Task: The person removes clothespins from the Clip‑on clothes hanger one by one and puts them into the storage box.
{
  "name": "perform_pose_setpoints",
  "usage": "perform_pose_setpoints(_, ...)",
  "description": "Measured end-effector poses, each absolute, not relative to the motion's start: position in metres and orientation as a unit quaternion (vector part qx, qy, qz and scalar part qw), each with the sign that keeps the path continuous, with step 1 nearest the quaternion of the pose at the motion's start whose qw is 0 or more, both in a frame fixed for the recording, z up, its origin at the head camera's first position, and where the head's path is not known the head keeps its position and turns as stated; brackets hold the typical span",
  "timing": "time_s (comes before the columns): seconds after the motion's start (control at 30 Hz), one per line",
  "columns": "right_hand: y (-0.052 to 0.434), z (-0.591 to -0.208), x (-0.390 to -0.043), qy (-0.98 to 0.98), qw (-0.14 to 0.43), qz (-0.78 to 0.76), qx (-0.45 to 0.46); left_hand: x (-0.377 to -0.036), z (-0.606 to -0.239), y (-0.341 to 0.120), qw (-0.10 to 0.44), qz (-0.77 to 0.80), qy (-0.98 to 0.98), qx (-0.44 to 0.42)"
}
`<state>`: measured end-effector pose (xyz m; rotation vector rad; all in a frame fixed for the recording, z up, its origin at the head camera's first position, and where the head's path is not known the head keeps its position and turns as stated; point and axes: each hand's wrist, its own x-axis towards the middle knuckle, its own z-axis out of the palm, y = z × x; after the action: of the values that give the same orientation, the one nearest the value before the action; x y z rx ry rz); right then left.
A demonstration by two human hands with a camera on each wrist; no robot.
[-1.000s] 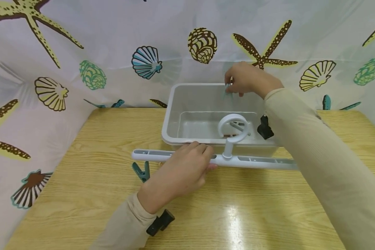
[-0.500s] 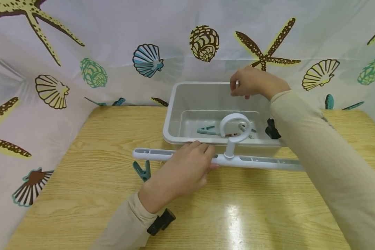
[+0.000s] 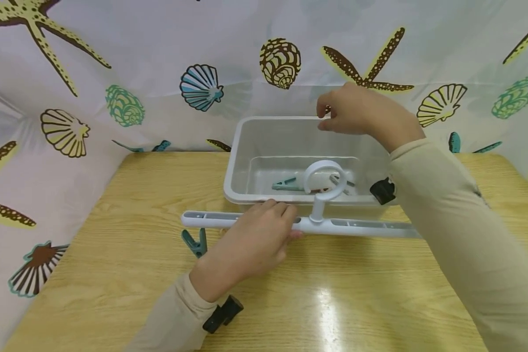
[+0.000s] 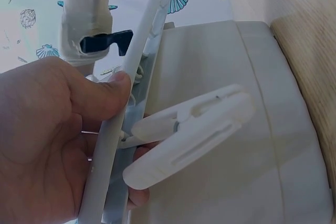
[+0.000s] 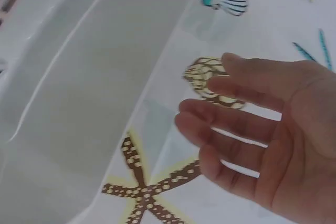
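Hanger (image 3: 308,225), centre: left hand (image 3: 257,237) grips it. Right hand (image 3: 363,111), upper right: empty. Likely unclipping pegs (image 4: 189,146); next calls for pinching another.

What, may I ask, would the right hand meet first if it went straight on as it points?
The right hand would likely meet the grey bin first, though depth is hard to judge.

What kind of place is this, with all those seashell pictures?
Probably a tabletop corner indoors, not a beach: a sea-patterned cloth hangs behind a wood-grain table, and a pale bin with clips inside stands on that table. I can't tell which room it is.
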<state>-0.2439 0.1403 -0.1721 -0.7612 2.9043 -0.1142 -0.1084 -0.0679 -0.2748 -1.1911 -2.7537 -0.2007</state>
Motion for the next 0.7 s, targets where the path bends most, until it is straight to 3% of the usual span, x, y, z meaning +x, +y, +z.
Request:
perform_pose_setpoints(0.33, 0.136, -0.174, -0.180, 0.955, -0.127, -0.133, -0.230, -0.108, -0.274, -0.069, 0.054, -0.076, -0.913, -0.397)
perform_pose_setpoints(0.7, 0.152, -0.198, -0.120, 0.944, -0.155, -0.172, -0.237, -0.106, -0.274, -0.064, 0.051, -0.067, -0.911, -0.404)
